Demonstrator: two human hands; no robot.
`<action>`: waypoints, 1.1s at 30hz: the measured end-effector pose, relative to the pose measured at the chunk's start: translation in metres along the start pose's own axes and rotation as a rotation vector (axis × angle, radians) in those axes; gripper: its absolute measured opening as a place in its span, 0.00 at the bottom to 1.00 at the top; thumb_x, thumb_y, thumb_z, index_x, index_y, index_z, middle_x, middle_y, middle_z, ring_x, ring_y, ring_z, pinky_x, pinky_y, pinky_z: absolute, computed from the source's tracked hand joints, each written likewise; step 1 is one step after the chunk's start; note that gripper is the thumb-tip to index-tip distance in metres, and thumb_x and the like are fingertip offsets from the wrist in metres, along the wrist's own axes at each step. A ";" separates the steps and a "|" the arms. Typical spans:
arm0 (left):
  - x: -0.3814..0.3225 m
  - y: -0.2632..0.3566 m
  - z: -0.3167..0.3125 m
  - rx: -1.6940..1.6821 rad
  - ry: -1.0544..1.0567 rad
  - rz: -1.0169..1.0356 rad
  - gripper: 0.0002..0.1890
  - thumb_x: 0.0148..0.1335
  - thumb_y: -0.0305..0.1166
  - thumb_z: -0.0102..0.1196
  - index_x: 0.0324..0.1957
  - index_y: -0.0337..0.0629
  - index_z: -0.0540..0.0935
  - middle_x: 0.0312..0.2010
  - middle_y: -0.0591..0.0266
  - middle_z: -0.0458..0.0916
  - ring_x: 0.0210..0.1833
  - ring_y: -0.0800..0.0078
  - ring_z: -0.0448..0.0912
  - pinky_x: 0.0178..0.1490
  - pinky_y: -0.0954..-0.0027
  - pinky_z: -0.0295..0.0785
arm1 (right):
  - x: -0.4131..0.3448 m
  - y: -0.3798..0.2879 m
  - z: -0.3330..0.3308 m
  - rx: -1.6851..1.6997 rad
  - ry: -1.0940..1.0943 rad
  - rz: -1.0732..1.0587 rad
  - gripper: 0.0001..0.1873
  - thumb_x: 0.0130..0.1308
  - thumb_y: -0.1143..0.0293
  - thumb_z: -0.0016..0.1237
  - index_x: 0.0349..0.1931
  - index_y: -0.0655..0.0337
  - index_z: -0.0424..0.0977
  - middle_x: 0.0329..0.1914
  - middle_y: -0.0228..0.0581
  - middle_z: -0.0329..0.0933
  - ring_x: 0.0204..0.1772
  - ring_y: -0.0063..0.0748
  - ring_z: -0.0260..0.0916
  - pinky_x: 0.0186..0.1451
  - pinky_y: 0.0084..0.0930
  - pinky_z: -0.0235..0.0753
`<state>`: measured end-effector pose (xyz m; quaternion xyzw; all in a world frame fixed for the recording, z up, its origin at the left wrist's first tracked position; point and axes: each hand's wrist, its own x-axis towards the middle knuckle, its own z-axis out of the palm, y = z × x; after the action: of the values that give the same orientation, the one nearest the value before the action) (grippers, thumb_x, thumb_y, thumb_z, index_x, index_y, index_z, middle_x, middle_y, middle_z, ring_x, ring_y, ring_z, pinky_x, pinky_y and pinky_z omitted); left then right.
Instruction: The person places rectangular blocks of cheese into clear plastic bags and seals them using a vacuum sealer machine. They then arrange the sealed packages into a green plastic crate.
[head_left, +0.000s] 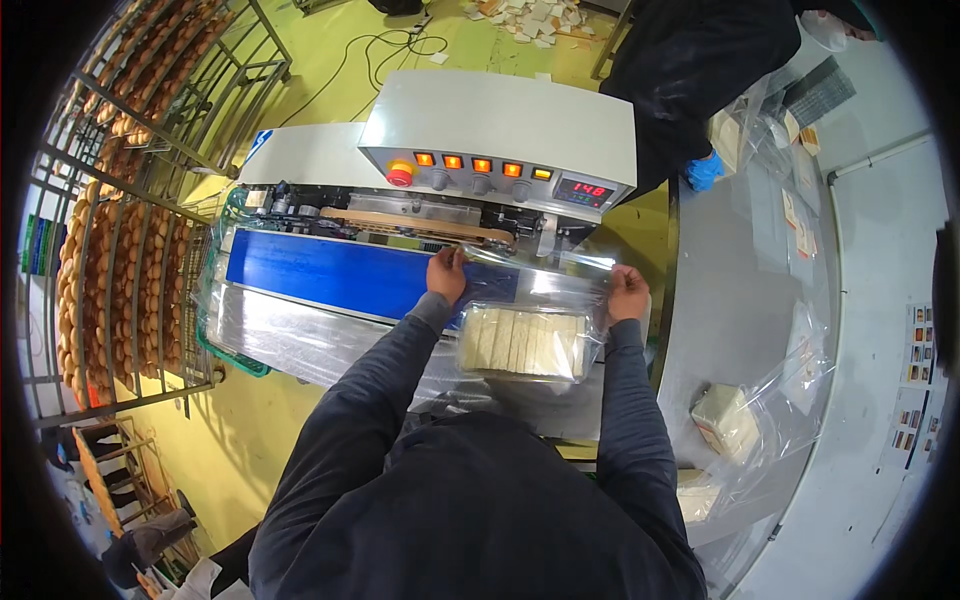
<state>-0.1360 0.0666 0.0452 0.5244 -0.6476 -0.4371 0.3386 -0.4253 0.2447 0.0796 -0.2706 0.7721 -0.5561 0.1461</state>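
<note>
A clear plastic bag of sliced white bread (523, 341) lies in front of me, on the near side of a continuous band sealer (502, 127). My left hand (447, 275) pinches the left corner of the bag's mouth, over the blue conveyor belt (337, 270). At the opposite corner, my right hand (628, 291) grips the film beside the belt's right end. Between both hands the bag's mouth (540, 259) is stretched flat, close to the sealer's brown band (412, 223). Lit orange switches and a red digital display (583, 191) show on the machine's front.
Racks of bread rolls (124, 292) stand left. A green plastic crate (232, 358) sits under the machine's left end. On the right, a steel table (705, 300) bears bagged bread (726, 424). Another person's blue-gloved hand (705, 171) is at its far end. A cable (367, 56) crosses the floor.
</note>
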 end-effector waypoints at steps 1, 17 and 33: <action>0.003 -0.002 -0.006 0.011 -0.015 -0.001 0.13 0.63 0.35 0.51 0.30 0.33 0.80 0.26 0.47 0.81 0.30 0.54 0.80 0.35 0.62 0.71 | -0.002 0.000 0.007 -0.019 -0.003 -0.011 0.03 0.61 0.78 0.48 0.30 0.65 0.76 0.32 0.37 0.79 0.39 0.25 0.73 0.48 0.22 0.69; -0.013 0.078 -0.153 -0.086 0.107 0.176 0.13 0.70 0.36 0.43 0.40 0.38 0.78 0.25 0.69 0.72 0.27 0.84 0.67 0.30 0.79 0.62 | -0.110 -0.015 -0.102 -0.279 0.828 -0.025 0.06 0.58 0.72 0.51 0.36 0.60 0.75 0.38 0.41 0.74 0.42 0.35 0.70 0.48 0.30 0.69; -0.085 0.214 -0.113 -0.246 -0.377 1.201 0.22 0.42 0.14 0.54 0.44 0.30 0.79 0.18 0.59 0.70 0.19 0.67 0.69 0.23 0.68 0.64 | -0.198 0.007 -0.178 -0.970 0.809 0.166 0.15 0.50 0.76 0.53 0.41 0.54 0.78 0.38 0.35 0.78 0.44 0.38 0.74 0.50 0.37 0.71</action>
<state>-0.0982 0.1402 0.2876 -0.0583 -0.8219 -0.3273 0.4625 -0.3600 0.5003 0.1184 -0.0138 0.9487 -0.1884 -0.2534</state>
